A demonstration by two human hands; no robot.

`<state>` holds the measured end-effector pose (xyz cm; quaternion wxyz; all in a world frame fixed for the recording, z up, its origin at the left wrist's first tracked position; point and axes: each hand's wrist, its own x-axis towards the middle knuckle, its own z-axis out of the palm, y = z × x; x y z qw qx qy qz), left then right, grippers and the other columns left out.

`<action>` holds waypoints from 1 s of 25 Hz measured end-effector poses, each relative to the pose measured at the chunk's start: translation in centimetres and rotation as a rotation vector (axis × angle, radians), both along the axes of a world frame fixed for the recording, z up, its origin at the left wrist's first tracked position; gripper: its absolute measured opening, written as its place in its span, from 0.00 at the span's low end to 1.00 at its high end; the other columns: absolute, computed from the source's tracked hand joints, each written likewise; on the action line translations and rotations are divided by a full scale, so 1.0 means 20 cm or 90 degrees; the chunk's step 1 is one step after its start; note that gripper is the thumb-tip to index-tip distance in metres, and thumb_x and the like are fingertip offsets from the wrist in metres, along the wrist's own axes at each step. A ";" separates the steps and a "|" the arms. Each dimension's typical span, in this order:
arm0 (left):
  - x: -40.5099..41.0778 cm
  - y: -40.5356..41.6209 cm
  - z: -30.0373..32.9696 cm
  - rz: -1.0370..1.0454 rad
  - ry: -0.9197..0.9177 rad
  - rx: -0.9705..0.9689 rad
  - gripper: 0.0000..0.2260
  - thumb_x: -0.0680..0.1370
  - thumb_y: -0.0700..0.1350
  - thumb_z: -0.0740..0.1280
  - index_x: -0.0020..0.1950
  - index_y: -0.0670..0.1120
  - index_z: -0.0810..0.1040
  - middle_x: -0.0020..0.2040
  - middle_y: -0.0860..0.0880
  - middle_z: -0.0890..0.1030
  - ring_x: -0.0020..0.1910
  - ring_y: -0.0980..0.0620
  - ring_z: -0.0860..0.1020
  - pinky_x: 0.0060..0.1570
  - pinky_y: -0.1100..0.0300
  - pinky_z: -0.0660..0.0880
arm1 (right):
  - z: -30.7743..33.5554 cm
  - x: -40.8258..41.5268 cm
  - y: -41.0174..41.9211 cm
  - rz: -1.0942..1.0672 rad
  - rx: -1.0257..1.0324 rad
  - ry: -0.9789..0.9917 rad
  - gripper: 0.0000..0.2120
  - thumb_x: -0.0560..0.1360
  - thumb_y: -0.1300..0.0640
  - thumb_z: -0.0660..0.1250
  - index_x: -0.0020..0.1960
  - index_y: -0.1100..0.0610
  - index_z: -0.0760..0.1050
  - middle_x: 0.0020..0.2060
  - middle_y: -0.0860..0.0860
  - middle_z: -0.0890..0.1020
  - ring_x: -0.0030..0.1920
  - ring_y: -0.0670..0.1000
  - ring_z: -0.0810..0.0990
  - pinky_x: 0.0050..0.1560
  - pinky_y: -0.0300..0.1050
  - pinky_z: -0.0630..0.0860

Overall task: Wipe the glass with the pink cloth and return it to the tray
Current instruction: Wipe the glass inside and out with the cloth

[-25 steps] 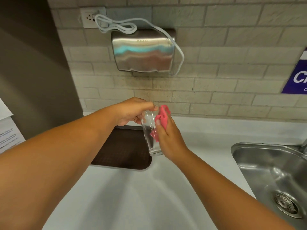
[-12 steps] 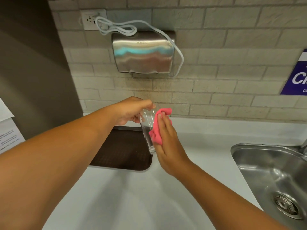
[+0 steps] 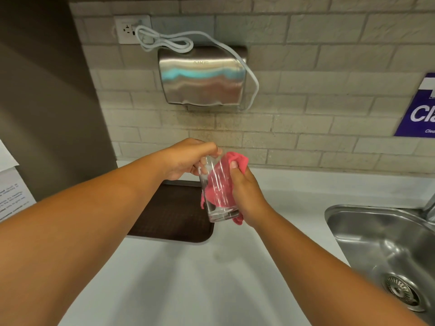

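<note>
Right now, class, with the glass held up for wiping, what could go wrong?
1. The left hand pinches the glass only near its rim, in the air above the counter; a firm push from the pink cloth in the right hand might knock it loose.
2. It hangs past the tray edge, so a careless return could miss.

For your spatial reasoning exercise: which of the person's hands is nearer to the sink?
Right. The right hand, pressing the pink cloth to the glass, is on the sink's side; the left hand is farther away, above the tray.
</note>
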<state>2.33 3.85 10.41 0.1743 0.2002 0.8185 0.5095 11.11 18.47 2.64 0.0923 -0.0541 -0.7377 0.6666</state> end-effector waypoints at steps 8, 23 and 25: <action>-0.01 -0.02 0.02 0.007 -0.008 -0.038 0.09 0.80 0.51 0.68 0.50 0.47 0.85 0.41 0.47 0.74 0.45 0.45 0.70 0.49 0.51 0.71 | -0.26 0.15 -0.05 -0.025 0.651 0.353 0.32 0.85 0.51 0.57 0.88 0.49 0.54 0.88 0.50 0.52 0.88 0.55 0.47 0.84 0.47 0.49; -0.07 -0.01 0.03 -0.004 0.002 -0.026 0.24 0.70 0.54 0.72 0.60 0.41 0.84 0.42 0.46 0.73 0.42 0.47 0.76 0.48 0.50 0.71 | -0.07 0.08 -0.03 0.056 0.124 0.162 0.36 0.85 0.47 0.64 0.87 0.40 0.49 0.84 0.46 0.63 0.81 0.47 0.68 0.78 0.52 0.72; -0.09 -0.01 0.00 -0.014 -0.007 -0.034 0.26 0.69 0.56 0.74 0.62 0.41 0.85 0.45 0.43 0.76 0.46 0.44 0.76 0.50 0.49 0.73 | -0.06 0.09 -0.02 0.057 0.100 0.130 0.40 0.83 0.48 0.70 0.86 0.38 0.50 0.80 0.45 0.69 0.76 0.50 0.74 0.72 0.56 0.79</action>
